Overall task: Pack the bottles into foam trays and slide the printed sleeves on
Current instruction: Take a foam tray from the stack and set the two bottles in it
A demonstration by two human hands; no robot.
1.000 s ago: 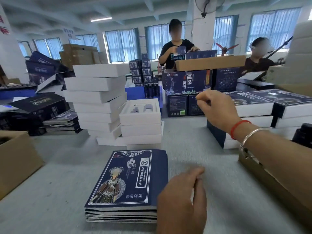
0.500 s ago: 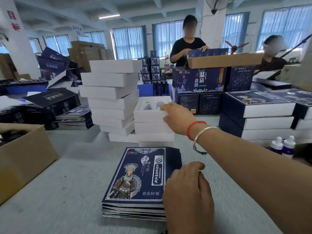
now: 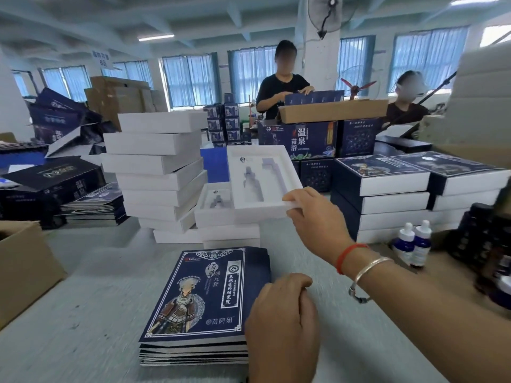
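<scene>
My right hand [image 3: 312, 217] grips the near right corner of a white foam tray [image 3: 257, 210] and holds it lifted and tilted above a short stack of like trays [image 3: 221, 218]. Its two bottle-shaped cut-outs hold nothing. A stack of flat navy printed sleeves [image 3: 204, 294] lies in front of me. At that stack's right edge rests my left hand [image 3: 282, 324], fingers curled under, back to the camera; whether it holds a sleeve is hidden. Two blue dropper bottles [image 3: 413, 244] with white caps stand at the right.
A tall leaning stack of white trays [image 3: 160, 172] stands left of centre. Sleeved boxes [image 3: 387, 186] are piled at the right, with dark bottles [image 3: 475, 239] near them. An open cardboard box [image 3: 25, 266] sits at the left edge. Two people work across the table.
My right hand swung left from the sleeved boxes to the short tray stack, took the top tray and lifted it. My left hand stayed at the sleeves.
</scene>
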